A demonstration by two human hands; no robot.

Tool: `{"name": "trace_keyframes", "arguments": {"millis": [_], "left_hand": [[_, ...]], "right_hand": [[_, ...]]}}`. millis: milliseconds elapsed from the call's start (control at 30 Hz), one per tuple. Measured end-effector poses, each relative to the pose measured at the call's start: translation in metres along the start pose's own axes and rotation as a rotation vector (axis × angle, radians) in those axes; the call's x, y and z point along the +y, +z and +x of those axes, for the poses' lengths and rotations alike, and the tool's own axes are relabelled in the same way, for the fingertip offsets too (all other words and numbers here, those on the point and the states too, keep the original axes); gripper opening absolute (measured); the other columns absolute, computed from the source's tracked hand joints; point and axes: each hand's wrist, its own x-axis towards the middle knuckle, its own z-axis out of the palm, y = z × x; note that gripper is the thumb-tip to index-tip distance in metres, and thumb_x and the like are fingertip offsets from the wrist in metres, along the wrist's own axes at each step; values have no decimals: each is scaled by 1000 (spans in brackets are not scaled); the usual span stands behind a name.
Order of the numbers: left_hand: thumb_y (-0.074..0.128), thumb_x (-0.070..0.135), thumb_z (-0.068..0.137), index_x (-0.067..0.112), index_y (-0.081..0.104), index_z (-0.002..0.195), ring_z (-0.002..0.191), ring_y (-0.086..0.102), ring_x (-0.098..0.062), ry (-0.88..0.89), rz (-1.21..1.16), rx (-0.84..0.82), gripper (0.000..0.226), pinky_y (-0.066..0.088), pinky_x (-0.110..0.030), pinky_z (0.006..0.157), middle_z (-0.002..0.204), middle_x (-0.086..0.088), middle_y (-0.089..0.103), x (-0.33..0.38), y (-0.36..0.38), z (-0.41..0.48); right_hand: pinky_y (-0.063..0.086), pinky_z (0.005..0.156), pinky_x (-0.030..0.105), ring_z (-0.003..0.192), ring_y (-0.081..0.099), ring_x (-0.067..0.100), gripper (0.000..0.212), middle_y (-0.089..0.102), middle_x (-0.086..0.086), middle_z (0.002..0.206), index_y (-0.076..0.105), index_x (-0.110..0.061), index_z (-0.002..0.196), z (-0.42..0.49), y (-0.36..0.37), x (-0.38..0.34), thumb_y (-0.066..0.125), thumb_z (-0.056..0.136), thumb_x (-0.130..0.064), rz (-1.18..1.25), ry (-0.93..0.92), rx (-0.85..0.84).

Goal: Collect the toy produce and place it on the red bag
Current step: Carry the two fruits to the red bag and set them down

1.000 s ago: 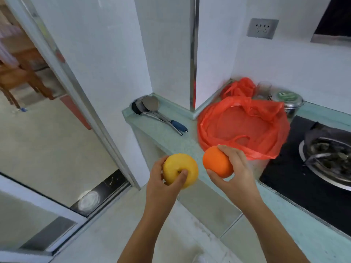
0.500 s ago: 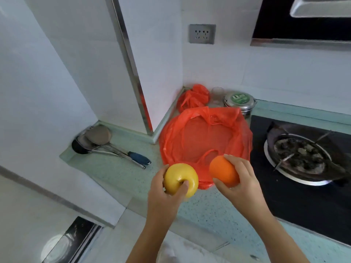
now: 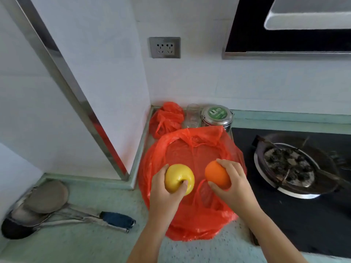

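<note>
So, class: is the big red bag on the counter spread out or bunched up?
Spread out: the big red bag lies wide and open across the counter.

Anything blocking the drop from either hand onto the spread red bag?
Nothing visible. The left hand grips the yellow apple and the right hand grips the orange, both over the red bag, whose spread surface shows only plastic.
</note>
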Motion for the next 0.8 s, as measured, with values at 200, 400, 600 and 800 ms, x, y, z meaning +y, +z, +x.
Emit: {"name": "trace_keyframes", "arguments": {"millis": [200, 400, 600, 800], "left_hand": [[76, 30, 73, 21, 45, 131, 109, 40, -2, 28, 66, -104, 67, 27, -14, 89, 127, 5, 45, -20, 11, 63], [76, 26, 73, 21, 44, 132, 109, 36, 1, 39, 108, -189, 67, 23, -11, 93, 125, 6, 44, -33, 33, 112], [73, 28, 75, 20, 41, 134, 107, 35, 0, -34, 106, -221, 67, 21, -9, 88, 128, 1, 43, -47, 54, 139], [73, 27, 76, 19, 41, 134, 109, 39, -5, -82, 95, -217, 67, 23, -11, 89, 120, 7, 40, -55, 72, 158]], "right_hand": [[32, 94, 29, 120, 39, 24, 65, 41, 5, 129, 47, -21, 129, 46, 37, 13, 76, 71, -25, -94, 57, 3], [31, 95, 29, 121, 36, 25, 65, 40, 5, 132, 45, -21, 130, 85, 55, 29, 74, 72, -27, -194, 95, -13], [37, 93, 31, 124, 32, 22, 65, 35, 4, 137, 42, -21, 132, 110, 70, 49, 71, 75, -30, -254, 118, -39], [43, 89, 36, 122, 36, 28, 63, 39, 9, 136, 46, -19, 129, 128, 84, 69, 73, 73, -27, -287, 107, -14]]}}
